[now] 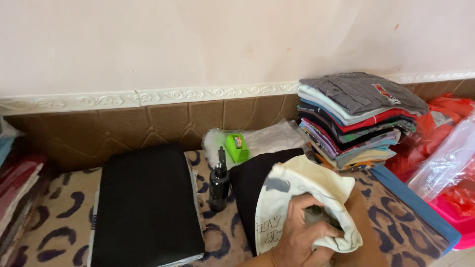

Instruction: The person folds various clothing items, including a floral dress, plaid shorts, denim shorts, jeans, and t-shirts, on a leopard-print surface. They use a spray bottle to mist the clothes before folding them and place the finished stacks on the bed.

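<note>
**Kid:** What do you see from the head camera?

**Helper:** By the wall lies a clear plastic bag [269,137], flat and crinkly. A small green tape holder [236,147] sits on it. On the far right there are red plastic bags [445,111], and one clear bag [448,160] leans over a pink tub [457,222].

**Kid:** Is there a bottle?

**Helper:** Yes. A dark spray bottle [218,182] stands upright on the spotted blanket [59,217]. I cannot tell what is inside it.

**Kid:** What are the hands doing?

**Helper:** One hand [302,232] shows at the bottom. Its fingers are curled tight, pinching a cream shirt [307,188] with grey print. I think it is the left hand, but I am not sure. The other hand is tucked under the cloth, so I cannot tell how it is.

**Kid:** Where is the shirt?

**Helper:** It is bunched up over a black cloth [250,180], just right of the bottle.

**Kid:** What else is around?

**Helper:** A flat black board [146,202] lies to the left of the bottle. A tall pile of folded clothes [358,118] stands behind the shirt, against the wall.
</note>
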